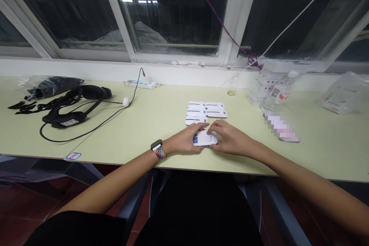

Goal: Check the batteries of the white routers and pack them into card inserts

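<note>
Both hands meet near the front edge of a pale green table (144, 123). My left hand (186, 140), with a watch on its wrist, and my right hand (227, 136) are closed around a small white rounded device (205, 138) with a blue label, held flat on the table. Just behind it lie several similar white flat pieces (206, 110) laid out in rows.
A black headset with straps and cable (72, 109) lies at the left, near a plastic bag of dark items (49, 84). A power strip (142, 83) sits by the window sill. Stacked white boxes and a clear bottle (271, 88) stand at the right, a clear packet (344, 94) further right.
</note>
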Motion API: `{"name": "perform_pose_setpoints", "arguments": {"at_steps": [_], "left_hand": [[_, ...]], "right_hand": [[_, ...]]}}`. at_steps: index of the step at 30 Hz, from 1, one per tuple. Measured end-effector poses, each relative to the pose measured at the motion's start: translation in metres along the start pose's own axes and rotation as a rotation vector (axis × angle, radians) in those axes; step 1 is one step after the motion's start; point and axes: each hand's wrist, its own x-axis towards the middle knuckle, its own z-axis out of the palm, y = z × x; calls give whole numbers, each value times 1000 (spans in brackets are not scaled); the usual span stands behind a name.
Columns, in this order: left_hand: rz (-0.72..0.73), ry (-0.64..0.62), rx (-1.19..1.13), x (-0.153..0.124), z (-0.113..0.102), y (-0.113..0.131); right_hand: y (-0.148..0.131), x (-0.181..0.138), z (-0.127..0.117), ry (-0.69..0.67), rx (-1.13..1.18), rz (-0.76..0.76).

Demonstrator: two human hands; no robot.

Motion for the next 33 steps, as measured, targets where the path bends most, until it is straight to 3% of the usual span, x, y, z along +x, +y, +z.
{"name": "perform_pose_setpoints", "arguments": {"at_steps": [3, 6, 9, 13, 18, 20, 23, 25, 30, 33], "left_hand": [[-4, 0, -5, -2, 0, 1], [-41, 20, -27, -4, 0, 5], [-83, 10, -86, -5, 0, 8], [-103, -15, -113, -5, -2, 8], [-115, -27, -68, -16, -11, 5], [-129, -15, -42, -25, -16, 4], [-194, -2, -8, -37, -22, 4], [-216, 9, 6, -41, -23, 4], [-226, 49, 47, -40, -20, 3], [-218, 58, 58, -39, -19, 5]], "right_hand": [[5, -4, -6, -57, -234, -65], [19, -14, -15, 45, -327, -15], [39, -31, -30, 105, -186, 249], [64, -55, -50, 20, -20, 682], [85, -66, -54, -75, 117, 839], [88, -64, -53, -68, 68, 859], [83, -53, -52, 29, -135, 784], [69, -39, -48, 66, -170, 638], [14, 12, -17, -119, 36, 33], [-8, 40, 2, -219, 41, -159]]}}
